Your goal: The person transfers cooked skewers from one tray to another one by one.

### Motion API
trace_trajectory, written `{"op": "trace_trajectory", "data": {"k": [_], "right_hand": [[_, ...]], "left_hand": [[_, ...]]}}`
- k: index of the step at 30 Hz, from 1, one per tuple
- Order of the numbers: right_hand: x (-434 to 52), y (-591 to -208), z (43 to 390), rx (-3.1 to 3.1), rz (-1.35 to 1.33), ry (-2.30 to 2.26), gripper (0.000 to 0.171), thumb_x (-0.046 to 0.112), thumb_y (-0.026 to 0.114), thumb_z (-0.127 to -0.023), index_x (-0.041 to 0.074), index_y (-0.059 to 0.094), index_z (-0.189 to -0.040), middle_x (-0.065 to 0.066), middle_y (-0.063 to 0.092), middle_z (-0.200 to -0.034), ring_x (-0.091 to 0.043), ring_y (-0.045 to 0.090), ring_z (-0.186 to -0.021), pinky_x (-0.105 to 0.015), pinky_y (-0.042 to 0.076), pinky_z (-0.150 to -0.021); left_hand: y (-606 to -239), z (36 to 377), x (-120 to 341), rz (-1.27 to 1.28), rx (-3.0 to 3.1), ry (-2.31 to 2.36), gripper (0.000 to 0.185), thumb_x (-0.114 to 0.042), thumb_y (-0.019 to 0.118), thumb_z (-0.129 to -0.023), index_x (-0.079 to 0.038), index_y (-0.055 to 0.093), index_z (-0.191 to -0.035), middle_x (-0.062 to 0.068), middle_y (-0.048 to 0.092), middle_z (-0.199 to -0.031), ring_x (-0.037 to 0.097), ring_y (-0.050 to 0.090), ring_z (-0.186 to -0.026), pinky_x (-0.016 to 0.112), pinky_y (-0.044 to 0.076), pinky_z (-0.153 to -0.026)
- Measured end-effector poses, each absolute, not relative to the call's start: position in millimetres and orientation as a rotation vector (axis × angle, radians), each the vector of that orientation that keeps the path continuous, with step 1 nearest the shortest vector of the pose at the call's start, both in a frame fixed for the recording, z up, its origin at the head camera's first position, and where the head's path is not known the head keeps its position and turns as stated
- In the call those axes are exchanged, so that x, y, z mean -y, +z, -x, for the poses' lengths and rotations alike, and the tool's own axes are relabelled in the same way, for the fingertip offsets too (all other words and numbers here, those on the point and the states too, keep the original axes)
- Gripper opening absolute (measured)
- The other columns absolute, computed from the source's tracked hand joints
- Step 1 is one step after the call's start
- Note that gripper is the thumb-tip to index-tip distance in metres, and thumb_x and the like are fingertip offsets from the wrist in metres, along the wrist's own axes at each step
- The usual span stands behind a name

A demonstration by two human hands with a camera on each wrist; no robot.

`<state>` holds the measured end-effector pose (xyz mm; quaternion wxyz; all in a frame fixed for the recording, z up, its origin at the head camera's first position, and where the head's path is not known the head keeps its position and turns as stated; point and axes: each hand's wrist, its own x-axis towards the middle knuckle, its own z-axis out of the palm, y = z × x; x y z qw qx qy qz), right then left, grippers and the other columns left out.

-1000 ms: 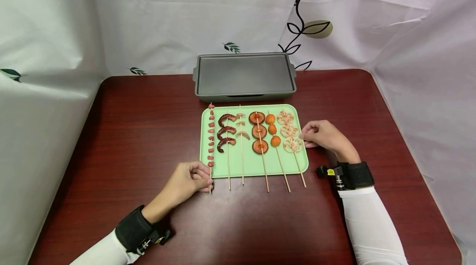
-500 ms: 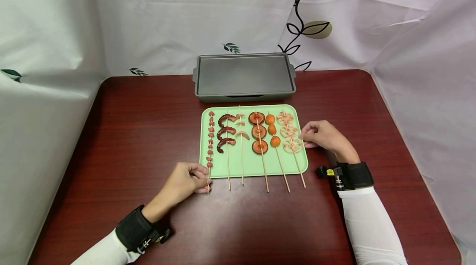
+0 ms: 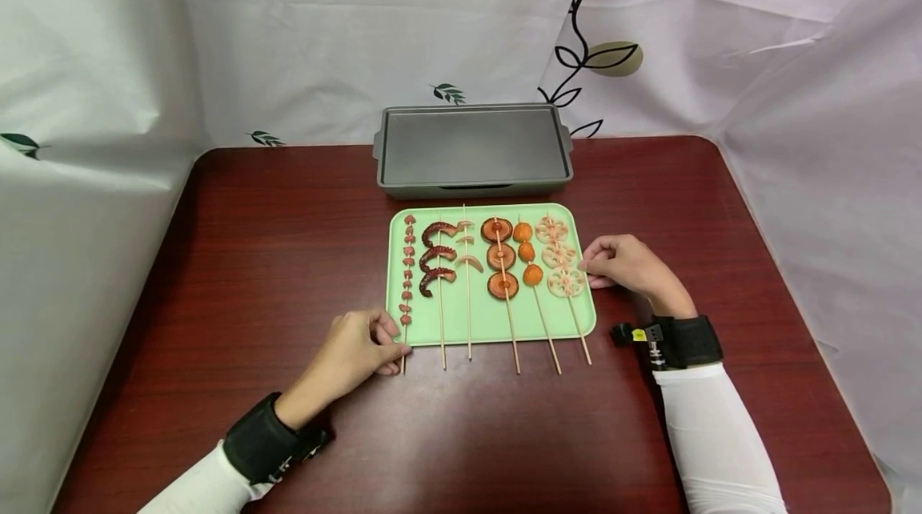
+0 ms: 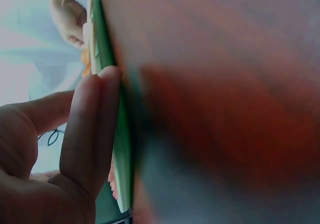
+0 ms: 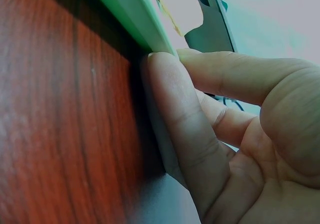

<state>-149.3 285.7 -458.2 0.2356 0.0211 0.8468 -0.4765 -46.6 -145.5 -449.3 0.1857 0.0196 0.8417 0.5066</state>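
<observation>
On a dark red wooden table (image 3: 252,258), my left hand (image 3: 353,350) pinches the leftmost skewer (image 3: 406,282) on the green tray (image 3: 490,326), while my right hand's (image 3: 627,266) straight fingers press the tray's right edge.

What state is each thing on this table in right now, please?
Grill pan: empty, behind the tray.
Green tray: flat, holding six skewers.
Leftmost skewer: lying on the tray.
Left hand: at the leftmost skewer's stick end.
Right hand: fingertips against the tray's right edge.
</observation>
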Motion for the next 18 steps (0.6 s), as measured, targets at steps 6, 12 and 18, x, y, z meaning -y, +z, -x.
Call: {"op": "trace_trajectory", "data": {"k": [6, 12, 18], "right_hand": [[-285, -458, 149, -2.325, -0.063, -1.301, 0.023, 0.011, 0.069, -0.099, -0.009, 0.064, -0.109, -0.008, 0.067, -0.084, -0.008, 0.070, -0.070, -0.025, 0.065, -0.069], [-285, -458, 149, -2.318, -0.062, -1.304, 0.024, 0.012, 0.069, -0.099, -0.009, 0.064, -0.109, -0.008, 0.067, -0.084, -0.008, 0.070, -0.070, -0.025, 0.064, -0.069], [-285, -459, 147, -2.323, -0.066, -1.300, 0.024, 0.013, 0.069, -0.100, -0.009, 0.064, -0.110, -0.008, 0.068, -0.083, -0.008, 0.071, -0.070, -0.025, 0.065, -0.069]], "left_hand": [[-444, 59, 154, -0.166, -2.488, 1.392, 0.014, -0.008, 0.079, -0.091, -0.004, 0.066, -0.087, 0.008, 0.071, -0.072, 0.016, 0.070, -0.055, 0.028, 0.061, -0.051], [-437, 80, 168, -0.383, -2.757, 1.235, 0.008, -0.012, 0.074, -0.096, -0.009, 0.069, -0.090, 0.000, 0.070, -0.073, 0.009, 0.066, -0.058, 0.025, 0.057, -0.052], [-433, 102, 182, -0.502, -3.079, 0.879, 0.008, -0.016, 0.072, -0.097, -0.008, 0.069, -0.097, 0.004, 0.071, -0.081, 0.017, 0.067, -0.068, 0.035, 0.057, -0.060]]}}
